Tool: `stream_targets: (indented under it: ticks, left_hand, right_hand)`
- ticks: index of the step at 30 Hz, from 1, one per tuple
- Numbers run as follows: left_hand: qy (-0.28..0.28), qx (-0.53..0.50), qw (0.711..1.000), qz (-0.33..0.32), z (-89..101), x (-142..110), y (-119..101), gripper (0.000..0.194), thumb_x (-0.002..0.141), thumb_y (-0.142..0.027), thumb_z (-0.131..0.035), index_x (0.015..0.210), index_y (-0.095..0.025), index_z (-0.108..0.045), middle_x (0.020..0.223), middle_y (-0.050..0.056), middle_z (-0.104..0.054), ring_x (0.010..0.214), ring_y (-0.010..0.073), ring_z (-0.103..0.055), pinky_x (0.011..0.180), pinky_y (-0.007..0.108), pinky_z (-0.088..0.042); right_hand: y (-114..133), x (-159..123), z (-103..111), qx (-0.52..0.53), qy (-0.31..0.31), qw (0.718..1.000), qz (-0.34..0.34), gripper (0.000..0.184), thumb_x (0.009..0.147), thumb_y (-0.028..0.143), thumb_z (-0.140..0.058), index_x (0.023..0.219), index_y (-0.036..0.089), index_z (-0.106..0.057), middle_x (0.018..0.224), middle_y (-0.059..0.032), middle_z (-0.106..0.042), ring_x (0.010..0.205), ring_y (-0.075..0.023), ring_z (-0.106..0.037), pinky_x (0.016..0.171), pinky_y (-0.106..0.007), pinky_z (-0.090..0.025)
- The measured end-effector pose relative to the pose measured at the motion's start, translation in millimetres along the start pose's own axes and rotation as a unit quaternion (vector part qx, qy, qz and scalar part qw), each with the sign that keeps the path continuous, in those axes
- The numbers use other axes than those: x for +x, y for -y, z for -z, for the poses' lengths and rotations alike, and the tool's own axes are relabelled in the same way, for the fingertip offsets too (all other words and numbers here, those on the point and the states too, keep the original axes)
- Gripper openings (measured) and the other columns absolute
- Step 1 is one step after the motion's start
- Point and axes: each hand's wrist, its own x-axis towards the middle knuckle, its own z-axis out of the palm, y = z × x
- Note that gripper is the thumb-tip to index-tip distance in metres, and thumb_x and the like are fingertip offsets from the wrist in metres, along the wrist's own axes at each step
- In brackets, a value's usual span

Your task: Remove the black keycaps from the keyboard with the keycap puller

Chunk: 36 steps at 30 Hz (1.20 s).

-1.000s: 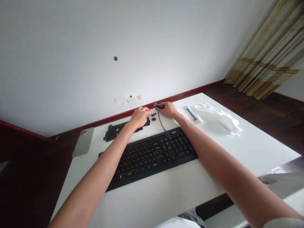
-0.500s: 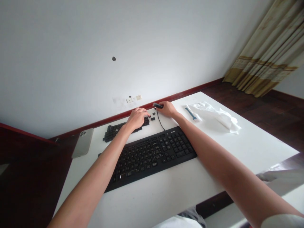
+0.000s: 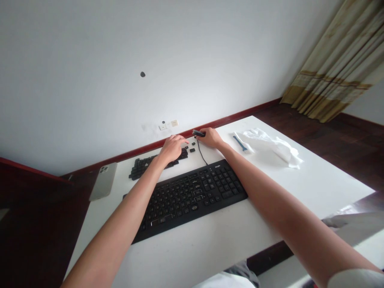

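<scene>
**Quick snapshot of where we're at right now**

Okay, so here's our view looking down. Our right hand is pinching a small black plug between thumb and fingers, and a thin black cable drops from just under that hand toward the black keyboard, which sits right below and in front of both hands. We can't quite tell from this angle if the cable actually ends in that plug, but it sure looks that way.

Our left hand is open, fingers stretched out loosely and pointing toward the right hand. It sits right over the end of a heap of black keycaps, which runs off to the left of it. We can't tell if it's holding anything. A couple of loose keycaps lie just past its fingertips, between the two hands.

Further right of the right hand, on the white tabletop, there's a small blue tool lying at the edge of a crumpled white tissue. Well off to the left of the left hand, a phone lies face down near the tabletop's edge.
</scene>
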Motion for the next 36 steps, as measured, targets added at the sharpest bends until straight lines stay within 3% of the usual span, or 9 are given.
stream_targets:
  ticks: [7, 14, 19, 26, 36]
  left_hand:
    - [0.018, 0.04, 0.999, -0.027, -8.9, 18, -7, 0.064, 0.088, 0.001, -0.04, 0.134, -0.032, -0.07, 0.138, 0.003, -0.063, 0.125, 0.0282, -0.051, 0.106, 0.044, -0.045]
    - [0.031, 0.043, 0.998, -0.025, -11.5, 14, -1, 0.058, 0.093, -0.002, -0.04, 0.128, -0.031, -0.074, 0.139, 0.004, -0.063, 0.126, 0.028, -0.051, 0.108, 0.045, -0.045]
    - [0.034, 0.031, 0.999, -0.022, -8.2, 8, 1, 0.056, 0.093, -0.003, -0.039, 0.126, -0.031, -0.075, 0.139, 0.004, -0.063, 0.128, 0.0277, -0.05, 0.109, 0.045, -0.045]
    - [0.035, 0.023, 0.999, -0.021, -8.0, 5, 4, 0.057, 0.093, -0.004, -0.037, 0.124, -0.032, -0.076, 0.14, 0.004, -0.063, 0.13, 0.028, -0.049, 0.111, 0.046, -0.044]
    - [0.032, 0.013, 0.999, -0.019, -5.0, 2, 4, 0.055, 0.093, -0.003, -0.038, 0.122, -0.031, -0.076, 0.139, 0.004, -0.063, 0.13, 0.0271, -0.05, 0.112, 0.045, -0.044]
  right_hand:
    - [-1, 1, -2, 0.014, -0.007, 1.0, 0.002, 0.022, 0.083, 0.034, -0.072, 0.09, 0.015, -0.08, 0.079, -0.0038, -0.074, 0.071, -0.0167, -0.061, 0.068, -0.026, -0.039]
    - [-6, 4, -3, 0.034, -0.01, 0.999, 0.003, 0.024, 0.082, 0.036, -0.073, 0.09, 0.015, -0.081, 0.076, -0.003, -0.073, 0.07, -0.0164, -0.06, 0.067, -0.027, -0.039]
    - [-7, 7, 1, 0.052, 0.017, 0.998, 0.017, 0.024, 0.078, 0.035, -0.076, 0.091, 0.016, -0.082, 0.075, -0.0019, -0.075, 0.069, -0.0165, -0.062, 0.066, -0.027, -0.04]
    - [-3, 8, 4, 0.072, 0.086, 0.992, 0.061, 0.027, 0.074, 0.029, -0.077, 0.099, 0.02, -0.083, 0.089, -0.0021, -0.081, 0.078, -0.0174, -0.068, 0.072, -0.025, -0.045]
    - [1, 9, 3, 0.04, 0.142, 0.986, 0.085, 0.025, 0.073, 0.029, -0.077, 0.095, 0.019, -0.082, 0.081, -0.0018, -0.078, 0.07, -0.0152, -0.061, 0.065, -0.026, -0.04]
